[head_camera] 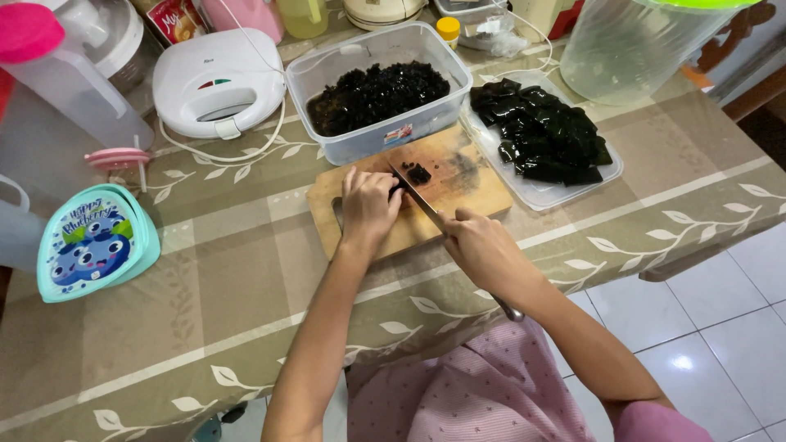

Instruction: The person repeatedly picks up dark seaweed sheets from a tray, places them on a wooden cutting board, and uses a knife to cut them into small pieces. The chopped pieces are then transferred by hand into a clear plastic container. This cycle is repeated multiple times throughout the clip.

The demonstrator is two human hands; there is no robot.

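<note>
Wooden cutting board: left hand pins black jelly steady; right hand grips knife, cut cubes at 12 o'clock.

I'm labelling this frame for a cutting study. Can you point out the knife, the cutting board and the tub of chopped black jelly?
knife (pixel 416 193): head view, middle of the blade.
cutting board (pixel 471 192): head view, bare wood right of the blade.
tub (pixel 372 139): head view, clear front wall.

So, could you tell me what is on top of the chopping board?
On the board: a small pile of black jelly cubes, a knife in the right hand, and the left hand pressing a dark piece that it mostly hides.
</note>
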